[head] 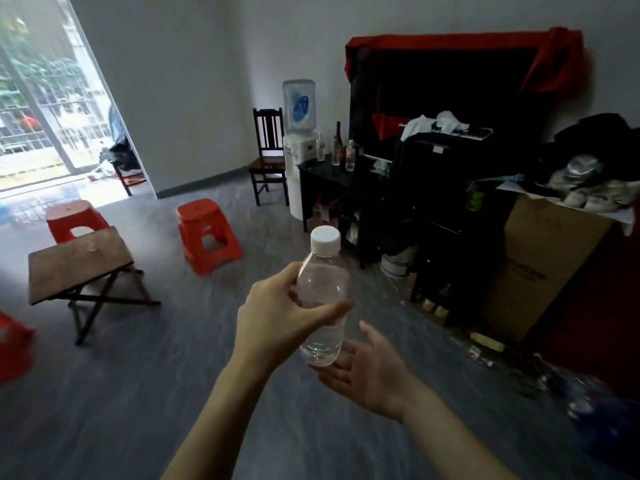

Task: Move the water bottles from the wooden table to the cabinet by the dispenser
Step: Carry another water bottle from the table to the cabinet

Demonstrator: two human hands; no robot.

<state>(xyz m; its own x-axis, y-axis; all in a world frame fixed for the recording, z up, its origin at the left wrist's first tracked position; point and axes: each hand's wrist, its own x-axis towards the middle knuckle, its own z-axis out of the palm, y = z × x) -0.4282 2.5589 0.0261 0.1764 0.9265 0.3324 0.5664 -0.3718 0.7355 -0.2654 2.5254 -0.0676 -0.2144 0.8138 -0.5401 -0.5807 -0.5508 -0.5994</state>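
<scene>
- Now our left hand (273, 317) grips the water bottle (323, 299) around its middle, thumb across the front and fingers curled behind, holding it upright in the air.
- Just below it, our right hand (367, 368) lies open, palm up, fingers loose under the bottle's base; whether they touch it we cannot tell.
- We judge this to be the carrying step, perhaps a pass from one hand to the other, with the bottle off the table and not yet set down.
- Clear plastic, a white screw cap, no label we can see; it looks full or nearly so, and should handle as light and rigid enough for a one-hand grip.
- Well off to the left of our hands stands the wooden table (79, 261), with no bottles on the top that we can see.
- Far ahead and to the right of our hands is the dark cabinet (332, 178) beside the water dispenser (300, 133), with several bottles (350, 155) standing on it.
- Next we need to walk forward and stand this bottle on a free patch of the cabinet top, without knocking the others.
</scene>
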